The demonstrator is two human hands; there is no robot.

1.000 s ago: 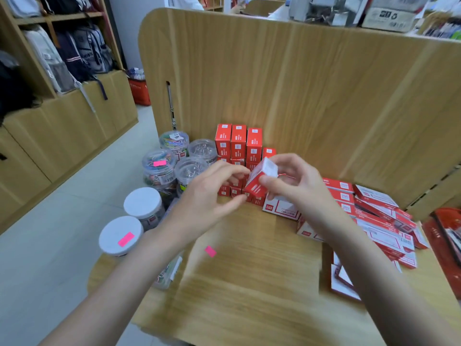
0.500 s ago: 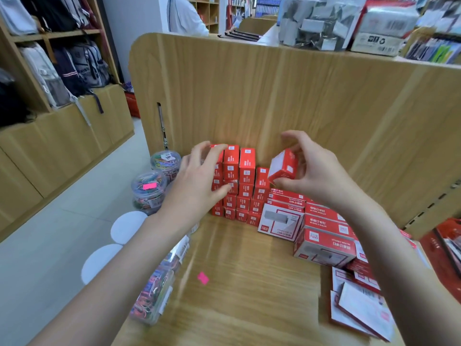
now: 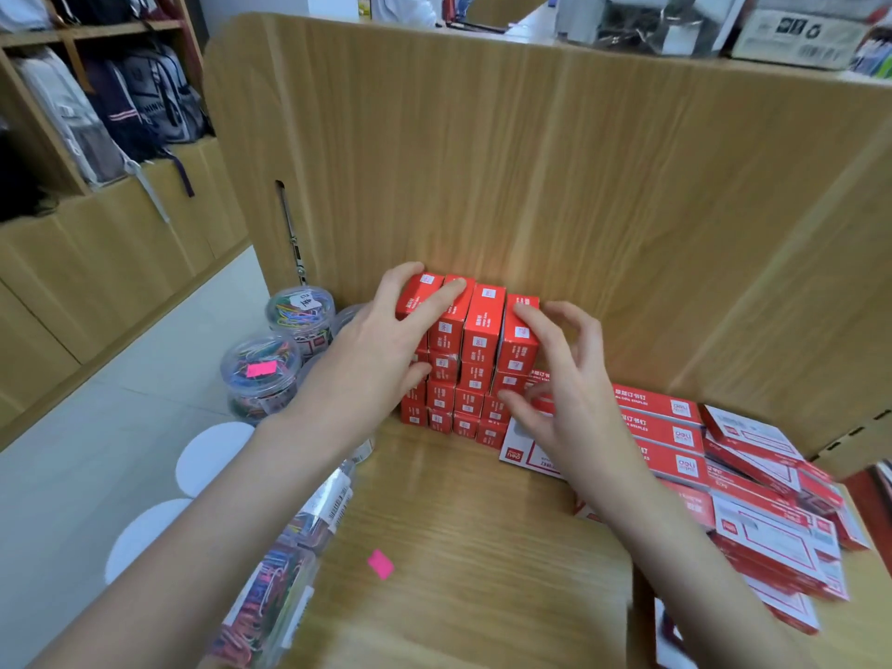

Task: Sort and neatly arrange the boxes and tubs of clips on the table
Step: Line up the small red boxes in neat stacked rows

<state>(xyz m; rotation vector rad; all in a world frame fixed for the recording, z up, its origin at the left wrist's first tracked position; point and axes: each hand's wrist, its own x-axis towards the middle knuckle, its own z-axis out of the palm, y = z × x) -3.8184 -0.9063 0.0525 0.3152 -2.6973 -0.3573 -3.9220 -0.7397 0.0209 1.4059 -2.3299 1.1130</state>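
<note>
A person's two bare hands are reaching to a stack of small red boxes (image 3: 466, 359) that is standing against the wooden back panel (image 3: 555, 176) at the rear of a wooden table (image 3: 458, 533). The left hand (image 3: 371, 350) is lying over the stack's upper left, fingers straight and a little spread across the tops of the two leftmost boxes, thumb pressing the front lower down. The right hand (image 3: 560, 379) is sitting at the stack's right edge, fingers spread and bent, its forefinger touching the top right red box (image 3: 519, 335) and its thumb touching the front of the stack further down. Flat red-and-white boxes (image 3: 753, 480) are lying in a loose heap to the right, just beside the stack. Clear tubs of coloured clips (image 3: 263, 374) are standing to the left, with two white lids (image 3: 210, 456) nearer the viewer. A pink sticker (image 3: 380, 563) is lying on the table in front
</note>
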